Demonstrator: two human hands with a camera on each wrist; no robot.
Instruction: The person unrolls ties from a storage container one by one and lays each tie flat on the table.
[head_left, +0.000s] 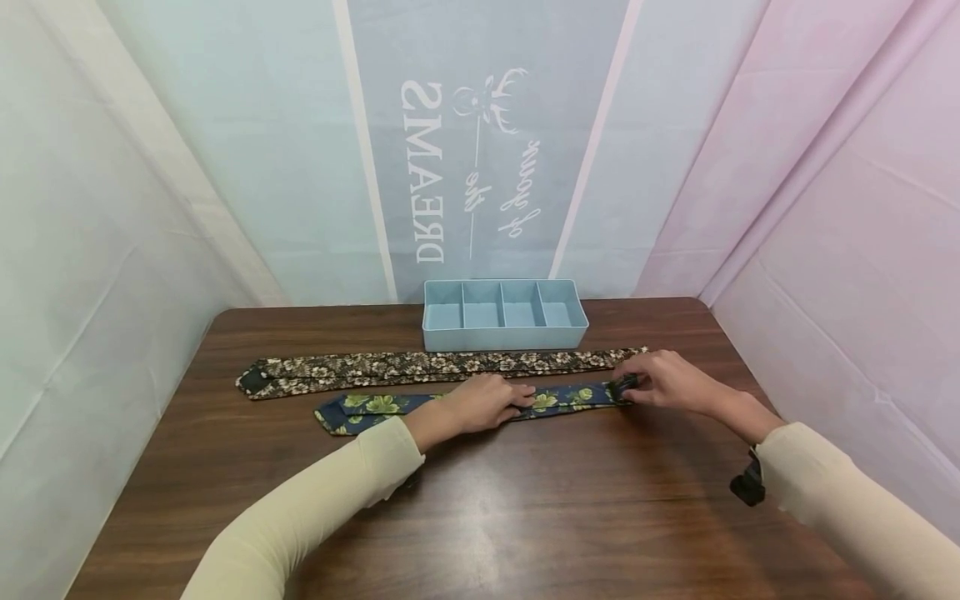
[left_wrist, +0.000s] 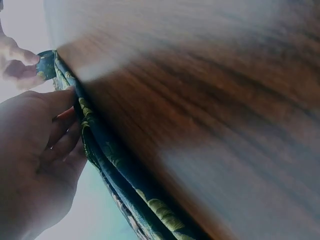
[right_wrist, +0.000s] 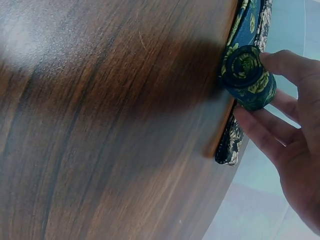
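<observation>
A blue necktie with yellow-green flowers (head_left: 555, 398) lies across the table, its right end wound into a small roll (right_wrist: 244, 70). My right hand (head_left: 670, 382) holds that roll between thumb and fingers. Partway along the same tie, my left hand (head_left: 483, 403) rests with its fingertips on the cloth; in the left wrist view the fingers (left_wrist: 62, 100) touch the tie's edge. Behind it, a black necktie with cream flowers (head_left: 390, 367) lies stretched out flat, its right end close to my right hand.
A light blue tray (head_left: 506, 338) with several compartments stands at the back of the wooden table (head_left: 480, 517), against a printed cloth backdrop (head_left: 487, 167). Cloth walls rise on the left and right sides.
</observation>
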